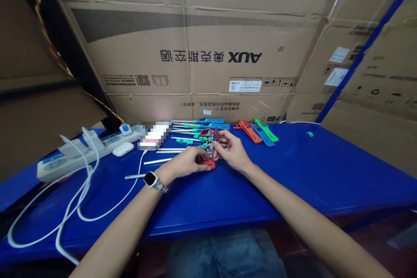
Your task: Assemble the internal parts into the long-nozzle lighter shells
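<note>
My left hand [190, 163], with a watch [153, 179] on its wrist, is closed around a red lighter handle [208, 164] low over the blue table. Between the fingers and thumb of my right hand [233, 150] a small purple, see-through rod-like piece [216, 134] stands upright; its exact kind I cannot make out. Its lower end is close above the red handle, partly behind my fingers. Behind my hands lie several long-nosed lighters [213, 120] with blue, red and green handles. Silver metal tubes [158, 161] stick out to the left of my left hand.
Orange, blue and green handle shells [265, 132] lie to the right. At left are a power strip [74, 158], white cables [86, 182], a white case [123, 149] and a partly blurred phone [154, 135]. A cardboard wall [202, 21] closes off the table's back.
</note>
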`<action>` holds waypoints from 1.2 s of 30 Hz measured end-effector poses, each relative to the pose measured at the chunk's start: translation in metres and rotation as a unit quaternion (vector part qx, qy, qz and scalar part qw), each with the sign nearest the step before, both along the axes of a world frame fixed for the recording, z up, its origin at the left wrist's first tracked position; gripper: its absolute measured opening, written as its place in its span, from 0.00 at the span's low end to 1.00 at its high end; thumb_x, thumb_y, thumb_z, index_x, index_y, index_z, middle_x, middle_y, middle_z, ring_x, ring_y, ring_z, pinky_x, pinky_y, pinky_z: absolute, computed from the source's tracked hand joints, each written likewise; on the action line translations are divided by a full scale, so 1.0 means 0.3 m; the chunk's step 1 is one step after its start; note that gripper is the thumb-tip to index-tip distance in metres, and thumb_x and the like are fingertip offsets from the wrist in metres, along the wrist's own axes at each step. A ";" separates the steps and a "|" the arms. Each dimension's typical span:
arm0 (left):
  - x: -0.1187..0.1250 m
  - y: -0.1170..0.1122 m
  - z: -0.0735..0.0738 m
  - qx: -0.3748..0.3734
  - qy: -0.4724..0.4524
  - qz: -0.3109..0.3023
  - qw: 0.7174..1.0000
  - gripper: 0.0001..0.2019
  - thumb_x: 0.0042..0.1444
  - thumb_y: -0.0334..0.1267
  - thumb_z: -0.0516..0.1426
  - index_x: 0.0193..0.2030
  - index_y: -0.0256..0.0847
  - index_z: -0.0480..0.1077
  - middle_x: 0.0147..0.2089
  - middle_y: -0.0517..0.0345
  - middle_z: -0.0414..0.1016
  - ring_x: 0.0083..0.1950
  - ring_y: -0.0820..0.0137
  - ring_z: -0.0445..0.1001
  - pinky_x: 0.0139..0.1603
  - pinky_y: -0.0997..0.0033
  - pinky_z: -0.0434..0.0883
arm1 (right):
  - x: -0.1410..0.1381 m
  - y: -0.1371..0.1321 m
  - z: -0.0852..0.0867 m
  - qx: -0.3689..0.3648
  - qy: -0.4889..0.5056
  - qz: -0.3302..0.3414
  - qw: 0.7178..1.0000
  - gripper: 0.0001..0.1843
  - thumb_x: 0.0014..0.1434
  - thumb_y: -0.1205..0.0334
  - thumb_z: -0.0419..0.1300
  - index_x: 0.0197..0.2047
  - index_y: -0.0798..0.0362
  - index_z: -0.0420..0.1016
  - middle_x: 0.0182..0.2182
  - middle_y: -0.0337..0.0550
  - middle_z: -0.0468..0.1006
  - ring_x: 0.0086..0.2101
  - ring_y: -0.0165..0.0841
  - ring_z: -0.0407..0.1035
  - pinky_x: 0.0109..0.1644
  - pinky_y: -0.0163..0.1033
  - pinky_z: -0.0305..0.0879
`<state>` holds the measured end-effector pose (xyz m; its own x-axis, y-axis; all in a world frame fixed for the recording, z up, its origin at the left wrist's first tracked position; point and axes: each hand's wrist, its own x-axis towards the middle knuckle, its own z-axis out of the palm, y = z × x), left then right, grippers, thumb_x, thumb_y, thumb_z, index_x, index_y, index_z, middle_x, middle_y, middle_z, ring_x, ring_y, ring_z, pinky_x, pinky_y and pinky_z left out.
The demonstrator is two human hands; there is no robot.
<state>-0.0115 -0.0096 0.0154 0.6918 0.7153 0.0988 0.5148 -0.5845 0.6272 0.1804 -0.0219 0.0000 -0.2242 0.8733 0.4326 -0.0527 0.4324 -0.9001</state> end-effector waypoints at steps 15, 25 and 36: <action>-0.001 0.002 -0.002 0.001 0.007 -0.003 1.000 0.15 0.54 0.49 0.62 0.39 0.38 0.77 0.37 0.56 0.80 0.35 0.67 0.73 0.35 0.71 0.65 | 0.010 -0.013 0.013 -0.005 -0.018 0.011 1.000 0.15 0.58 0.52 0.63 0.44 0.50 0.67 0.30 0.37 0.77 0.24 0.28 0.72 0.30 0.36 0.75; 0.009 -0.021 0.043 0.113 -0.147 0.038 0.982 0.13 0.57 0.45 0.61 0.44 0.39 0.75 0.43 0.52 0.78 0.43 0.64 0.74 0.45 0.65 0.70 | 0.003 -0.013 0.030 0.038 -0.104 -0.032 0.993 0.12 0.59 0.51 0.62 0.37 0.49 0.67 0.25 0.35 0.73 0.22 0.30 0.70 0.26 0.36 0.69; 0.184 -0.010 0.126 0.072 -0.407 0.111 0.904 0.14 0.51 0.46 0.66 0.28 0.38 0.73 0.26 0.59 0.76 0.28 0.73 0.72 0.31 0.73 0.70 | -0.023 -0.010 0.022 0.030 -0.124 -0.140 0.982 0.23 0.54 0.49 0.65 0.22 0.49 0.56 0.15 0.32 0.62 0.17 0.31 0.68 0.20 0.34 0.58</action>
<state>0.0435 -0.0125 0.0531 0.1890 0.7666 0.6137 0.0318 -0.6294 0.7765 0.1736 -0.0249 0.0065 -0.0836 0.8900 0.4483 0.2937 0.4519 -0.8424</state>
